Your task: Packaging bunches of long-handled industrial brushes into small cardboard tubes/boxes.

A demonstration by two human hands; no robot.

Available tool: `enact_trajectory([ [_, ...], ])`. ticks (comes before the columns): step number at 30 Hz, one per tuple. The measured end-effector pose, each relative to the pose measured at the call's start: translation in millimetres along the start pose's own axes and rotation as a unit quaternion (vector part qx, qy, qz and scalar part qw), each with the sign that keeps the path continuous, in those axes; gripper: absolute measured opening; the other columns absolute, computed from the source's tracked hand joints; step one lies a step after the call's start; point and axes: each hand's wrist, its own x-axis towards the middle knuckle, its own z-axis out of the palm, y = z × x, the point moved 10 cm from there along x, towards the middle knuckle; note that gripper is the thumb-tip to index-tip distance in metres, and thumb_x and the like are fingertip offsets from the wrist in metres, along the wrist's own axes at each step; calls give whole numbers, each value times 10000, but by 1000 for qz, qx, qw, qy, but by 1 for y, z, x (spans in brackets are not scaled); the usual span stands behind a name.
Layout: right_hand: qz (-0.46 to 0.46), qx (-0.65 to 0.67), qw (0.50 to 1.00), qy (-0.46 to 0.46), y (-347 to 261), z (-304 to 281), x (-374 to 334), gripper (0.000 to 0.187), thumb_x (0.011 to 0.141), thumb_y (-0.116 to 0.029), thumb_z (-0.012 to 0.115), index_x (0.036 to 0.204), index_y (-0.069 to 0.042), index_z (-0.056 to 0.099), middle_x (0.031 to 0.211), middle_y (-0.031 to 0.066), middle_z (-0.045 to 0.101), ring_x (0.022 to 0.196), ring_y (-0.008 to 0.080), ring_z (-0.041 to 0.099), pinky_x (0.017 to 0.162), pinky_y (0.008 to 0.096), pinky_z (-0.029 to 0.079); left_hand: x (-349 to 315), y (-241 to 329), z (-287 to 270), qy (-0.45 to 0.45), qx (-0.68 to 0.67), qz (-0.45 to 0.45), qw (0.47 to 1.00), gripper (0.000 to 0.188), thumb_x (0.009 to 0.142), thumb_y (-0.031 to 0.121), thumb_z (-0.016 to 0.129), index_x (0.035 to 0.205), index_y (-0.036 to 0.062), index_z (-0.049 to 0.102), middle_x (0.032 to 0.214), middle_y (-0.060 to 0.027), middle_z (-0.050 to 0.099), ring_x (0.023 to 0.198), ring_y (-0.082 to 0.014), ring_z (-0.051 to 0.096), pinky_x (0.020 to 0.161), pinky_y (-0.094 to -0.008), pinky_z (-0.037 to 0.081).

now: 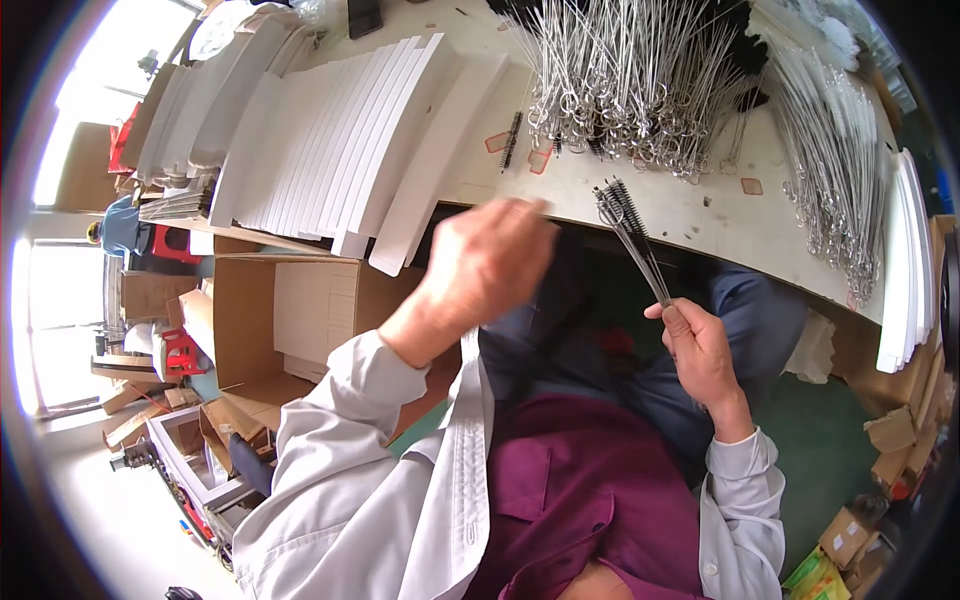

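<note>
Wire brushes (640, 240), a thin bunch of them, are just right of centre in the frame, over the gap below the worktop (470, 183). Fingers of my right hand (697, 355) are clamped on the lower ends of the wires, thumb pressed on top, with the dark bristles sticking up and away from me. Left hand (490, 255) hangs near mid-frame, well apart from the bunch. It's so blurred that I honestly can't tell if those fingers are pinching anything or just curled.

Step-wise, I'd call this gathering or sorting a handful, but that's only my read. Next move probably calls for keeping that right grip snug so nothing slides out, and the left coming in lightly, since bristles and loops look easy to snag.

Further out, one loose brush (511, 142) lies on the worktop, upper middle. Beyond it there's a big looped-wire pile (640, 85), and another wire bundle (825, 170) at upper right. White cartons (330, 150) are lined up at upper left, cardboard box (235, 320) below them.
</note>
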Motion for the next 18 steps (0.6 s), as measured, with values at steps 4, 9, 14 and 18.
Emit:
enact_trajectory([
  [4, 16, 34, 999, -35, -2, 10, 7, 348, 1109, -291, 519, 1060, 8, 691, 646, -58, 427, 582, 36, 369, 518, 241, 318, -33, -82, -21, -80, 238, -225, 941, 540, 824, 205, 824, 1261, -14, 594, 1143, -200, 658, 1066, -375, 654, 890, -461, 549],
  [9, 35, 68, 995, -59, 3, 21, 11, 381, 1107, -332, 514, 1057, 0, 696, 630, -63, 413, 557, 26, 349, 492, 226, 305, -42, -108, -13, -156, 323, -248, 900, 552, 806, 175, 826, 1234, -47, 559, 1141, -191, 618, 1124, -366, 612, 923, -441, 528],
  [14, 52, 84, 993, -65, -1, 24, 8, 346, 1108, -271, 519, 1042, 19, 696, 643, -64, 408, 582, 37, 351, 514, 241, 314, -35, -125, -3, -168, 395, -217, 877, 325, 815, 26, 693, 1109, -64, 586, 1039, -181, 626, 999, -323, 660, 803, -380, 577],
  [18, 63, 102, 991, -64, 4, 21, 4, 339, 1105, -261, 524, 1035, 22, 698, 647, -71, 404, 582, 35, 340, 509, 241, 303, -33, -135, -10, -151, 371, -277, 874, 189, 871, 27, 610, 1040, -54, 595, 1031, -213, 640, 1006, -381, 682, 842, -431, 584],
])
